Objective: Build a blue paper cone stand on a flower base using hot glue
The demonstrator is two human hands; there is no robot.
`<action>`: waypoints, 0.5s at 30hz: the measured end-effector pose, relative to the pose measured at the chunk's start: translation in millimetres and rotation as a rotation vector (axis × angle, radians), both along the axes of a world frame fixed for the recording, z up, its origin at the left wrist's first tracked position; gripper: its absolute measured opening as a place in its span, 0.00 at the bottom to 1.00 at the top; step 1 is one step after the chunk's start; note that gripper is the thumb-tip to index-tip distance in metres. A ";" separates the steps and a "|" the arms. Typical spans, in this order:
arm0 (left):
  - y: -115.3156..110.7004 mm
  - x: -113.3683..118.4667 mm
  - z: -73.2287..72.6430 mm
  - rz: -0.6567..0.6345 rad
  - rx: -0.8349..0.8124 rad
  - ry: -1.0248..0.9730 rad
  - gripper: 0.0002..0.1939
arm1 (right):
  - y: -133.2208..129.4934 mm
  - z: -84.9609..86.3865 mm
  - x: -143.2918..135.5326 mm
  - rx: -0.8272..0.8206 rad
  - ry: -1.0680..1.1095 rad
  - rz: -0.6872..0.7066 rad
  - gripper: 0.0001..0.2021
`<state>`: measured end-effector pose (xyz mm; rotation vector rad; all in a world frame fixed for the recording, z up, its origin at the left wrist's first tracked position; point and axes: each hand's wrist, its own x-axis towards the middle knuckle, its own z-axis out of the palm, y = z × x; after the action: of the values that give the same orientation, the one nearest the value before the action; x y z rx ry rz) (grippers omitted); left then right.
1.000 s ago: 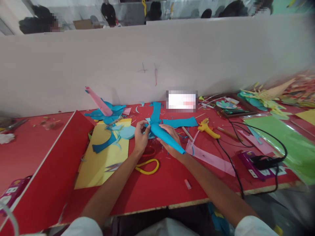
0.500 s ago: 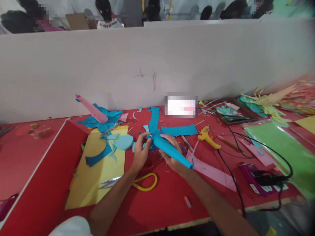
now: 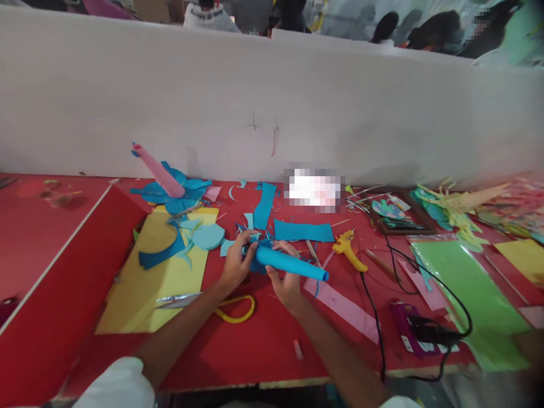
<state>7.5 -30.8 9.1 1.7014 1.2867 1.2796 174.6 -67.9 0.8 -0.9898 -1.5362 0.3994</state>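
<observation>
Whitish and plain, a partition wall [image 3: 191,102] stands behind the red table [image 3: 255,357], with people's dark heads and a white shirt visible above its top edge. Both hands are together over the table, around a bright blue rolled tube [image 3: 297,264] that tapers toward an open end pointing out past the right hand. The left hand [image 3: 236,260] is nearly closed, thumb and fingertips pinching the tube's wide end, where darker blue pieces bunch up. The right hand [image 3: 288,280] is partly curled around the tube's middle, thumb on the near side and fingers on the far side. Just beyond the hands lie two flat blue strips [image 3: 304,230]. Toward the wearer from the left hand, scissors with a yellow handle [image 3: 236,311] rest partly under the left forearm, their blades over a yellow sheet [image 3: 157,289]. Farther out beyond the left hand, a pink rolled cone [image 3: 160,173] leans up from blue petal shapes [image 3: 195,190]. To the right of the right hand are a pink strip [image 3: 346,310] and a yellow glue gun [image 3: 351,253] with a black cord, then a purple box [image 3: 402,324] and a bright green sheet [image 3: 471,294].
</observation>
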 end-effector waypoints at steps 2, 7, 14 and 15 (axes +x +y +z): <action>-0.1 -1.1 -0.3 -0.023 -0.003 0.022 0.17 | -1.7 1.1 -1.4 -0.021 0.014 0.016 0.26; 2.4 -2.3 -0.3 -0.043 -0.002 0.036 0.18 | -4.4 6.8 -2.0 -0.038 -0.023 0.077 0.26; 4.1 6.1 6.0 0.008 0.089 -0.044 0.20 | 3.0 -5.4 6.6 0.012 -0.026 -0.026 0.19; 4.5 5.4 7.7 0.037 0.102 -0.028 0.19 | 4.8 -7.5 7.2 0.000 -0.028 -0.058 0.19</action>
<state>12.9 -26.3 16.8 1.7303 1.2616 1.4078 181.9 -63.1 -6.8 -1.0417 -1.5293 0.3463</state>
